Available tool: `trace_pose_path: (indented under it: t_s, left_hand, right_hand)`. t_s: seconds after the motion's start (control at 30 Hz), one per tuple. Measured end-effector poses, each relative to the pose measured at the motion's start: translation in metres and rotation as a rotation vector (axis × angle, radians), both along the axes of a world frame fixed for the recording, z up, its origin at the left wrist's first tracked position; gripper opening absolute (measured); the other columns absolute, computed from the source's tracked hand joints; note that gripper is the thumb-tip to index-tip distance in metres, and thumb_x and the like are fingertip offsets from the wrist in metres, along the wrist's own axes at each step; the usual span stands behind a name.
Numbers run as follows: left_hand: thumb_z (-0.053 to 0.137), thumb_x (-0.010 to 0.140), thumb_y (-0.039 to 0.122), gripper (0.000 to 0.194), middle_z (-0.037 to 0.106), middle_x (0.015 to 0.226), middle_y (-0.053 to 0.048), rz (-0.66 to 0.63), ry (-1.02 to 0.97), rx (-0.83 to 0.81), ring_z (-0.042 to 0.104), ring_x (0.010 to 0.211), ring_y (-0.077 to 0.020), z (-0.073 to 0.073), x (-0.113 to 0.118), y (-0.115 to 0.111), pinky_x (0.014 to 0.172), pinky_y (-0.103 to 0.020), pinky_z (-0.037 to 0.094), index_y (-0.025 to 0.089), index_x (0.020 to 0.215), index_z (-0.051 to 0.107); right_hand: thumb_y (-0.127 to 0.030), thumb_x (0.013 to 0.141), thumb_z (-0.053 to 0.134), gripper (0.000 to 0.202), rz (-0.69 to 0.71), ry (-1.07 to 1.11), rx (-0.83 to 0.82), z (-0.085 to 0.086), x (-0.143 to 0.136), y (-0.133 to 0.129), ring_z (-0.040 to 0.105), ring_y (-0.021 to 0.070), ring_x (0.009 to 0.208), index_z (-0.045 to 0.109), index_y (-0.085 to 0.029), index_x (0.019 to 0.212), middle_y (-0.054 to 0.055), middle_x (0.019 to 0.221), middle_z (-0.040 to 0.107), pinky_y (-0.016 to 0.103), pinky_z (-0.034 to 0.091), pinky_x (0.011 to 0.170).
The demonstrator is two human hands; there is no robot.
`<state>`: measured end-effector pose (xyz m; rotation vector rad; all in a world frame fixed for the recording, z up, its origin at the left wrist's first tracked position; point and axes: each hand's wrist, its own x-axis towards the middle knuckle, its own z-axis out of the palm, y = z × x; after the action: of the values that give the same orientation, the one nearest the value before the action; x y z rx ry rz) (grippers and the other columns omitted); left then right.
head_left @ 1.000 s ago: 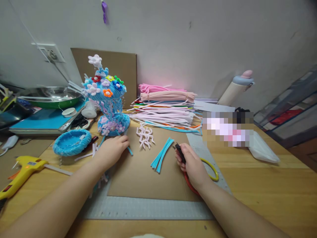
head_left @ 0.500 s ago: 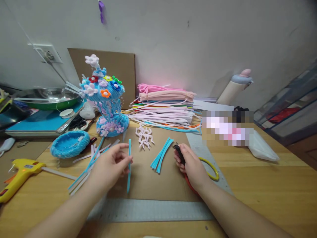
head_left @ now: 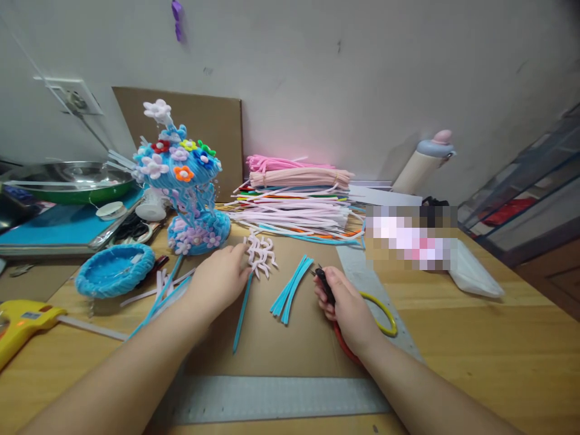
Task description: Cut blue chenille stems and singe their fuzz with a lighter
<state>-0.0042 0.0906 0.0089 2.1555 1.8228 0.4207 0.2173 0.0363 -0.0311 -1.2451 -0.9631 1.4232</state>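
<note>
My left hand (head_left: 224, 272) reaches over the brown cardboard, palm down, its fingers at a cluster of bent pale pink pipe cleaner pieces (head_left: 261, 254). A blue pipe cleaner (head_left: 242, 317) slants from under its thumb towards me; the grip itself is mostly hidden. My right hand (head_left: 342, 302) is closed around the black middle of a pair of scissors, with thin tips pointing up and left. Their yellow loop handle (head_left: 385, 314) and red handle show beyond the palm. Between the hands lies a small bundle of cut blue pipe cleaners (head_left: 291, 291).
A blue flower-covered ornament (head_left: 179, 175) stands behind my left hand. Further left are a blue fuzzy dish (head_left: 115, 270) and a yellow glue gun (head_left: 22, 326). Pipe cleaner bundles (head_left: 294, 199) lie against the wall. A bottle (head_left: 421, 160) stands at the back right.
My left hand has moved forward to the pale pink pieces, tilting the blue pipe cleaner. My right hand keeps hold of the scissors. The view has shifted slightly right.
</note>
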Motion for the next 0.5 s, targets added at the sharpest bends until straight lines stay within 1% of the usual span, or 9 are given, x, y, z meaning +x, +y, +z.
trace_pose_path:
  t_s: [0.07, 0.13, 0.2, 0.27, 0.37, 0.43, 0.5]
  left_hand:
    - [0.060, 0.070, 0.024, 0.028, 0.066, 0.093, -0.011, -0.083, 0.063, -0.005, 0.057, 0.096, -0.0298, -0.002, 0.008, 0.013, 0.082, -0.038, 0.038, 0.020, 0.098, 0.061]
    - [0.062, 0.068, 0.023, 0.025, 0.067, 0.092, -0.011, -0.125, 0.105, -0.006, 0.057, 0.096, -0.0298, -0.006, 0.015, 0.027, 0.082, -0.037, 0.038, 0.020, 0.092, 0.062]
    - [0.061, 0.070, 0.025, 0.027, 0.067, 0.093, -0.010, -0.135, 0.123, -0.002, 0.058, 0.095, -0.0282, -0.009, 0.019, 0.038, 0.079, -0.035, 0.040, 0.020, 0.096, 0.061]
    - [0.056, 0.076, 0.029, 0.032, 0.067, 0.094, -0.009, -0.128, 0.121, -0.004, 0.060, 0.090, -0.0251, -0.012, 0.023, 0.045, 0.074, -0.032, 0.041, 0.020, 0.107, 0.057]
    - [0.050, 0.081, 0.032, 0.038, 0.067, 0.097, -0.009, -0.093, 0.111, -0.006, 0.061, 0.087, -0.0229, -0.016, 0.024, 0.044, 0.069, -0.029, 0.041, 0.020, 0.116, 0.050]
    - [0.051, 0.079, 0.034, 0.038, 0.066, 0.097, -0.011, -0.065, 0.114, -0.020, 0.061, 0.086, -0.0242, -0.019, 0.023, 0.037, 0.065, -0.029, 0.040, 0.018, 0.114, 0.049]
    - [0.055, 0.075, 0.033, 0.036, 0.067, 0.088, -0.008, -0.071, 0.117, -0.068, 0.062, 0.078, -0.0236, -0.023, 0.021, 0.027, 0.059, -0.028, 0.039, 0.020, 0.108, 0.051]
  right_hand:
    - [-0.055, 0.084, 0.042, 0.036, 0.003, -0.009, 0.003, 0.001, 0.000, -0.001, 0.030, 0.0087, 0.048, 0.049, -0.020, 0.077, -0.004, 0.062, 0.039, 0.020, 0.016, 0.040]
    - [-0.055, 0.084, 0.042, 0.036, 0.011, -0.014, 0.006, 0.002, 0.000, -0.001, 0.030, 0.0088, 0.049, 0.048, -0.020, 0.078, -0.004, 0.063, 0.039, 0.020, 0.017, 0.040]
    - [-0.055, 0.085, 0.041, 0.036, 0.019, -0.012, 0.003, 0.002, 0.000, -0.002, 0.030, 0.0086, 0.050, 0.048, -0.020, 0.078, -0.004, 0.064, 0.038, 0.020, 0.016, 0.041]
    - [-0.055, 0.085, 0.041, 0.036, 0.022, -0.007, -0.001, 0.002, 0.000, -0.001, 0.029, 0.0083, 0.050, 0.047, -0.020, 0.078, -0.004, 0.064, 0.038, 0.020, 0.016, 0.041]
    - [-0.056, 0.084, 0.042, 0.036, 0.014, -0.003, -0.003, 0.000, 0.001, 0.001, 0.027, 0.0080, 0.048, 0.046, -0.020, 0.078, -0.004, 0.064, 0.038, 0.020, 0.015, 0.041]
    - [-0.057, 0.084, 0.042, 0.037, 0.007, -0.006, 0.000, -0.001, 0.003, 0.002, 0.027, 0.0082, 0.049, 0.047, -0.020, 0.079, -0.004, 0.064, 0.038, 0.020, 0.015, 0.041]
    - [-0.057, 0.084, 0.042, 0.037, 0.005, -0.009, 0.003, -0.002, 0.004, 0.002, 0.029, 0.0084, 0.050, 0.047, -0.020, 0.079, -0.004, 0.064, 0.038, 0.021, 0.016, 0.041]
